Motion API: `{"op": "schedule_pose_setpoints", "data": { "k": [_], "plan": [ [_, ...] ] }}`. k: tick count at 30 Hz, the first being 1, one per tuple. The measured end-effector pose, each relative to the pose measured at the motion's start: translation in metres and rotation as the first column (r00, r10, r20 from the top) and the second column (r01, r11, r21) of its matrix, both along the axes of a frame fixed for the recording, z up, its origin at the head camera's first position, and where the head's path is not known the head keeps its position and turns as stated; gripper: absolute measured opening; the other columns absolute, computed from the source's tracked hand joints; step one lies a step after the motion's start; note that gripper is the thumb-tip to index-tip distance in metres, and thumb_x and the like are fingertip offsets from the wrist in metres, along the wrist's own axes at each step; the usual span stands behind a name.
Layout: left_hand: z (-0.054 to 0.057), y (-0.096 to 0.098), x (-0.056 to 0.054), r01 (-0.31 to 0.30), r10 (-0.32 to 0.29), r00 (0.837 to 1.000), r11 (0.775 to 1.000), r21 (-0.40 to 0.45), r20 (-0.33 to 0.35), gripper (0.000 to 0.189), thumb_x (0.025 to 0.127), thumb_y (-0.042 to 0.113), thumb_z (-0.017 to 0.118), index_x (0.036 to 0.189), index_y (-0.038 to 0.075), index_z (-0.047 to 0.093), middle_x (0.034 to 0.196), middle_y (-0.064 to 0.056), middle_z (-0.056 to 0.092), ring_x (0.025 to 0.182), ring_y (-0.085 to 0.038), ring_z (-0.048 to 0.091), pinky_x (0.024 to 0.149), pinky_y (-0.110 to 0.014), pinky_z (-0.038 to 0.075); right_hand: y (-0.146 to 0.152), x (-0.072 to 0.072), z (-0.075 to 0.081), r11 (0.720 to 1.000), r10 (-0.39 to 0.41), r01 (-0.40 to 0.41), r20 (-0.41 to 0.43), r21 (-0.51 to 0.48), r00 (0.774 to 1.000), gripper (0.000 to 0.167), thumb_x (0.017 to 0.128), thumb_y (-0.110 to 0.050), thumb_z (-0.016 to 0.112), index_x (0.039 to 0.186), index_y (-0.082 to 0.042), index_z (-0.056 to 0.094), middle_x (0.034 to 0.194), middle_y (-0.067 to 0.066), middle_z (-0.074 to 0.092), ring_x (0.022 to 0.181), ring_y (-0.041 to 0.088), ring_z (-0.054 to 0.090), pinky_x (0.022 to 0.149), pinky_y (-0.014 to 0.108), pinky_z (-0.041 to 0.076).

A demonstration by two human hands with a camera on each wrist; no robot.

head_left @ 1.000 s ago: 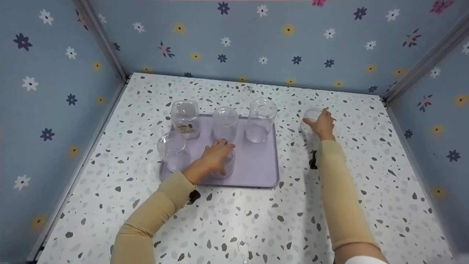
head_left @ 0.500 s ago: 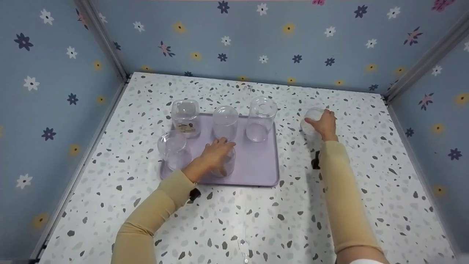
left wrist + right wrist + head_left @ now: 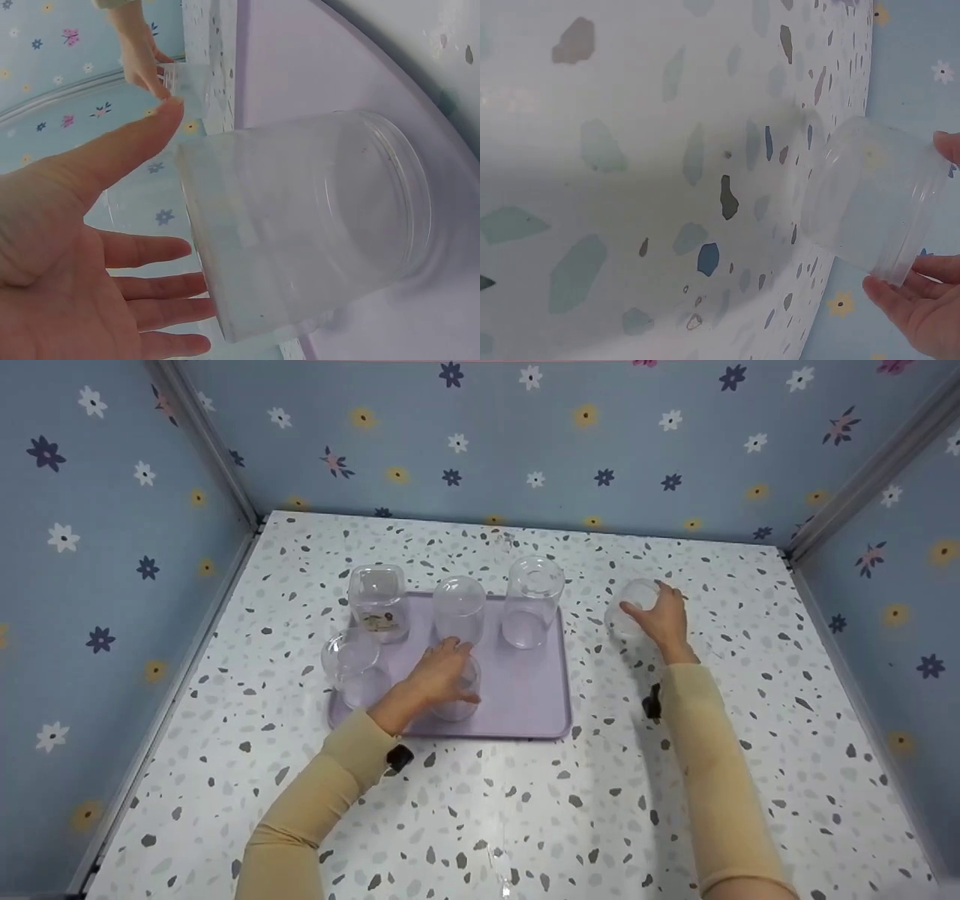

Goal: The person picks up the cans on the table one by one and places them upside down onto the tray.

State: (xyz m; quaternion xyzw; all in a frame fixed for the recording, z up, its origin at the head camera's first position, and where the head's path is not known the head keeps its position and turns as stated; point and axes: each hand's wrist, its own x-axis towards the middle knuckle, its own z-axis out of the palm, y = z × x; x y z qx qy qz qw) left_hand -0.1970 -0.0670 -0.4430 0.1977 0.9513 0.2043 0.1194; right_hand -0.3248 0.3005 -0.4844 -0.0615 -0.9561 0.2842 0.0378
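Note:
My left hand [image 3: 442, 675] is at a clear jar [image 3: 300, 225] standing on the lilac tray [image 3: 525, 720]. In the left wrist view its fingers are straight and spread, with the thumb apart from them, beside the jar's upper end. The jar's ridged end sits against the tray. Right of the tray, my right hand [image 3: 664, 619] grips another clear jar [image 3: 870, 195] near its ridged upper end, thumb on one side and fingers on the other. That jar is over the speckled table; whether its base touches the surface I cannot tell.
Also on the tray are a square clear jar [image 3: 377, 607] with a printed picture, a tall round jar [image 3: 534, 600], a round jar [image 3: 459, 611] at the back middle, and another jar [image 3: 352, 664] at the left. Flower-patterned panels [image 3: 495, 450] enclose the speckled table [image 3: 525, 810].
The left hand's thumb has moved up and away from the jar's side, and the hand has loosened. The right hand's jar has shifted slightly left.

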Motion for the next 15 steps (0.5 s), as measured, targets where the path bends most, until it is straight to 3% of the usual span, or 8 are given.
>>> {"op": "schedule_pose_setpoints", "data": {
  "k": [8,15],
  "plan": [
    [-0.005,-0.001,0.004,-0.041,0.05,0.996,0.993,0.11,-0.078,0.077,0.068,0.027,0.076,0.128,-0.005,0.038,0.122,-0.023,0.042,0.114,-0.035,0.04,0.096,-0.047,0.029,-0.007,0.018,0.001,0.999,0.03,-0.03,-0.055,-0.011,0.998,0.09,0.075,-0.05,0.062,0.133,0.008,0.028,0.129,0.027,0.035,0.118,0.037,0.036,0.098,0.045,0.028],
    [-0.007,0.0,0.006,-0.059,0.1,0.982,0.969,0.241,-0.159,0.069,0.07,0.022,0.075,0.123,-0.007,0.042,0.118,-0.021,0.045,0.107,-0.033,0.046,0.092,-0.043,0.035,-0.015,0.038,0.002,0.993,0.081,-0.093,-0.146,-0.078,0.986,0.085,0.076,-0.047,0.064,0.13,0.01,0.032,0.123,0.027,0.04,0.111,0.037,0.041,0.092,0.046,0.035]
  ]
}}
